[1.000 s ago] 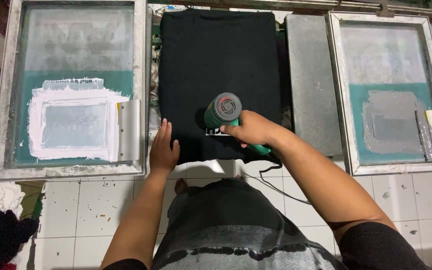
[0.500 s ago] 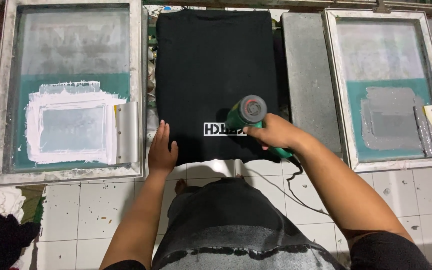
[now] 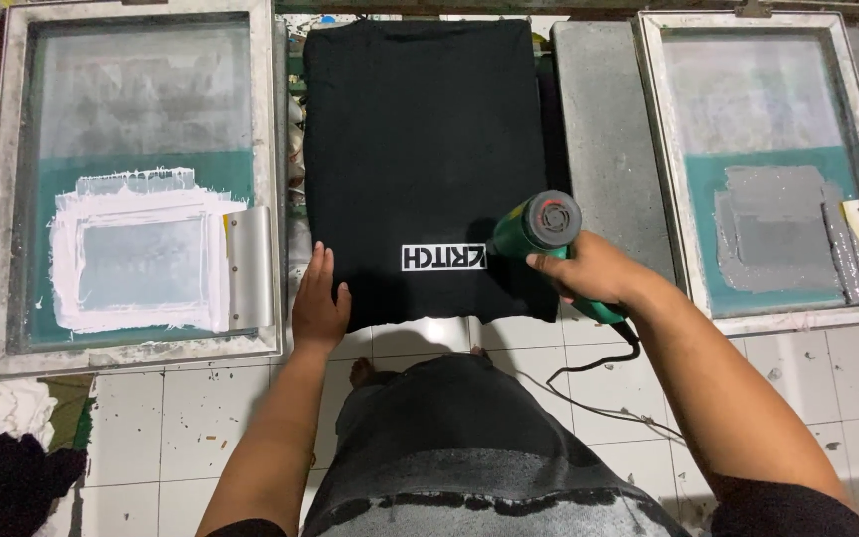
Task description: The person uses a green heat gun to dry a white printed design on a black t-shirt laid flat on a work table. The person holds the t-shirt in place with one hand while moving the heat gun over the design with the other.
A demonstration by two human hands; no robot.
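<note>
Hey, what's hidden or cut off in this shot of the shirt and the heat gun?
- Heat gun, head view: the right hand covers its grip; the nozzle faces away from the camera.
- Black shirt: draped over a board, sleeves and collar tucked out of sight.
- Right screen frame: its far side is cut off by the picture's edge.
- Left hand: palm down, underside hidden.
</note>
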